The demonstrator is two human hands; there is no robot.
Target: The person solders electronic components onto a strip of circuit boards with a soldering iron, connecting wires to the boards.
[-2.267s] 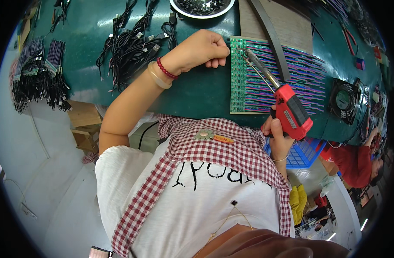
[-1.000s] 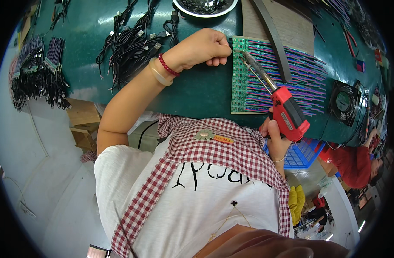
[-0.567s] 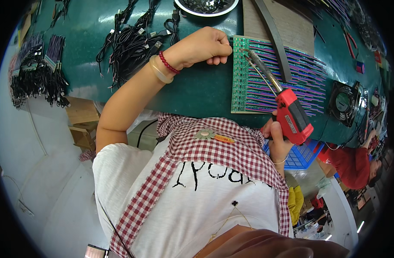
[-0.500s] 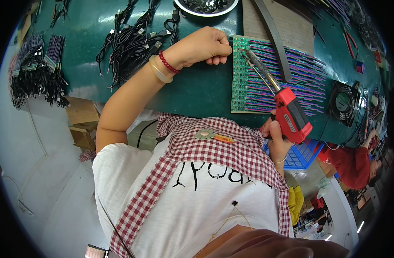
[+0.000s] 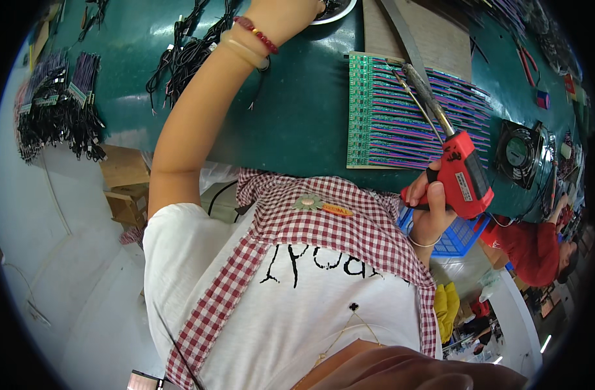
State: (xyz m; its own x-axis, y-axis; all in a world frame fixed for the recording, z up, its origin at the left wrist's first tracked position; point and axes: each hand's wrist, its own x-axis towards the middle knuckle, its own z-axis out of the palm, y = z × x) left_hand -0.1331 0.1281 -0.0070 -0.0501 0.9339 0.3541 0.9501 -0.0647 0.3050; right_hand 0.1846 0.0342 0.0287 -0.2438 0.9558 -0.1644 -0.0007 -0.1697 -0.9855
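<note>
My left hand (image 5: 285, 18) reaches to the far edge of the view, its fingertips at a white bowl (image 5: 341, 14) of small dark parts. Most of its fingers are out of sight, so whether it holds anything cannot be seen. In my right hand (image 5: 429, 211) is a red and black soldering gun (image 5: 465, 175), gripped by its handle, with a thin metal tube beside the barrel. Its tip hovers over or near the far end of a green circuit board panel (image 5: 358, 120). Rows of thin purple, pink and black wires (image 5: 434, 127) run rightward from the panel.
Black USB cables (image 5: 190, 68) lie beyond my left forearm. Bundles of wired boards (image 5: 44, 123) hang at the left table edge. A curved grey strip (image 5: 401, 32) crosses a brown board (image 5: 440, 42). A black fan (image 5: 519, 155) stands right, near a co-worker's red sleeve (image 5: 531, 253).
My left hand has moved away from the panel's far left corner to the bowl. The soldering gun has shifted right and slightly back, its tip leaving the panel's left strip.
</note>
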